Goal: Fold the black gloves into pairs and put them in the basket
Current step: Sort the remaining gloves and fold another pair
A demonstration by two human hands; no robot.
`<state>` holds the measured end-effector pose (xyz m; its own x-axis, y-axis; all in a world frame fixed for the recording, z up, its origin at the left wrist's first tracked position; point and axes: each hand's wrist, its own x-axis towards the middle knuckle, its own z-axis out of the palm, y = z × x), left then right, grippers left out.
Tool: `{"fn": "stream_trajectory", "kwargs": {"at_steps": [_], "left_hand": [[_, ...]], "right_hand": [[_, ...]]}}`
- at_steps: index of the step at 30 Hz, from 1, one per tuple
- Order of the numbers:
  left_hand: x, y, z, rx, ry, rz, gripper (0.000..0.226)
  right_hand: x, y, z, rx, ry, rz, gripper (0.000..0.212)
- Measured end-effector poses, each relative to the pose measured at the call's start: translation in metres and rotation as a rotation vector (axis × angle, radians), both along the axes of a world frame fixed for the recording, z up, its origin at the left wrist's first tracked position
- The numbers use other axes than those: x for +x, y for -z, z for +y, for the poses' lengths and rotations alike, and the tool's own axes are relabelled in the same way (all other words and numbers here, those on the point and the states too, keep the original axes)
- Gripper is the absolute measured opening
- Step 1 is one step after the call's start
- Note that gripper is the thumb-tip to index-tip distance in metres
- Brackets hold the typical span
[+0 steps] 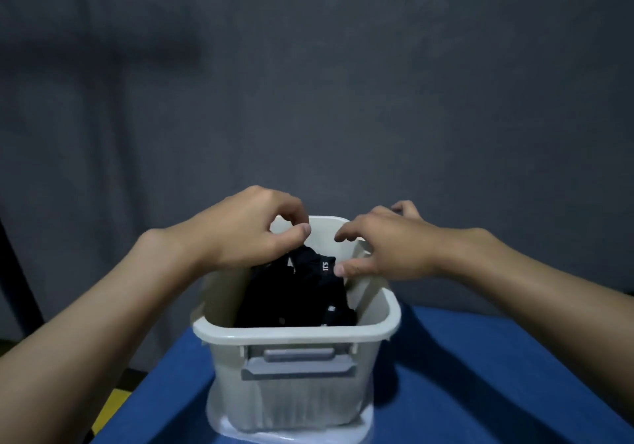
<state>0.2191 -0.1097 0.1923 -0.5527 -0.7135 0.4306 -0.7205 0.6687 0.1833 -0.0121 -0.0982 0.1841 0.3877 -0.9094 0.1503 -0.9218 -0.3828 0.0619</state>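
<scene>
A white plastic basket (295, 332) with a grey front handle stands on the blue table. Black gloves (298, 296) with small white lettering lie piled inside it, reaching up near the far rim. My left hand (250, 229) hovers over the basket's far left side, its thumb and fingers pinched on the top edge of a glove. My right hand (384, 241) is over the far right rim with fingers spread, the thumb touching the glove near its label.
The blue table (463, 375) surface extends around the basket, with its left edge close by. A dark grey wall (308, 83) fills the background. A yellow-striped floor patch (109, 409) shows at the lower left.
</scene>
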Motion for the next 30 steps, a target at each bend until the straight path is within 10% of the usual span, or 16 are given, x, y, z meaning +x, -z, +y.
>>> {"fn": "stream_trajectory", "kwargs": {"at_steps": [30], "left_hand": [[-0.399, 0.139, 0.084, 0.174, 0.444, 0.021, 0.046]], "right_hand": [[-0.324, 0.166, 0.217, -0.227, 0.631, -0.446, 0.034]]}}
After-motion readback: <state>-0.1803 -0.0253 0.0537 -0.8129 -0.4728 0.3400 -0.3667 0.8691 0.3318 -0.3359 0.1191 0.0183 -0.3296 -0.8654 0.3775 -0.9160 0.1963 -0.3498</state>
